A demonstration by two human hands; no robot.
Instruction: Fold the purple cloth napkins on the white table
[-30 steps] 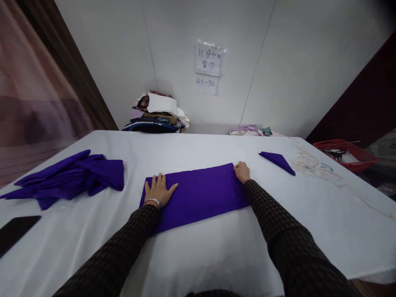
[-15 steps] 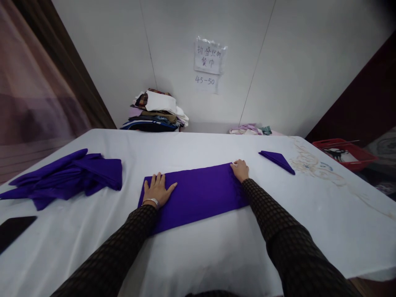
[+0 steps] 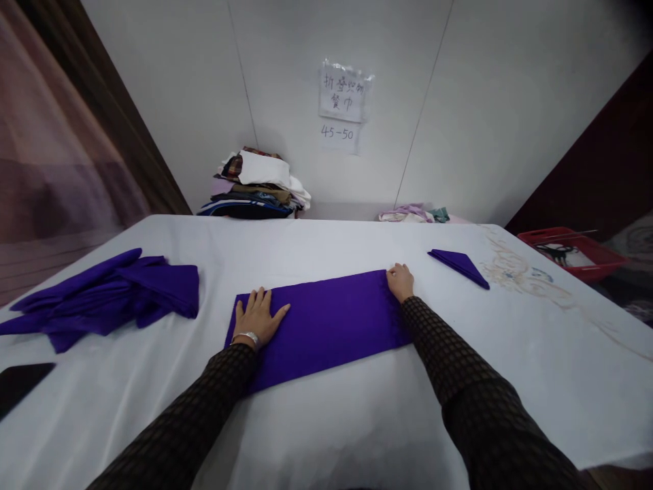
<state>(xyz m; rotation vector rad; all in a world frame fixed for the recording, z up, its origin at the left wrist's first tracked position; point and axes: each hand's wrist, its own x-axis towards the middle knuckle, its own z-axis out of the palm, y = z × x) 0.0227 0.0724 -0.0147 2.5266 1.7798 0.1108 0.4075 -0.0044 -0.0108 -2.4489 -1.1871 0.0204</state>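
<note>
A purple cloth napkin (image 3: 326,327), folded into a long rectangle, lies flat on the white-covered table (image 3: 367,422). Spread on its left end is my left hand (image 3: 259,317), palm down with the fingers apart. My right hand (image 3: 402,281) pinches the napkin's far right corner between thumb and fingers. Beyond that hand, to the right, rests a small folded purple napkin (image 3: 460,267) with a pointed shape. A loose heap of purple cloth (image 3: 117,289) sits at the left.
A dark flat object (image 3: 23,384) lies at the left edge. Stacked clothes (image 3: 260,184) and a smaller cloth pile (image 3: 411,214) are behind the table. At the right stands a red basket (image 3: 602,262). A handwritten sign (image 3: 343,95) hangs on the wall.
My right hand has shifted slightly right at the napkin's corner, its fingers now closer together. My left hand stays flat on the left end. The view has moved very slightly.
</note>
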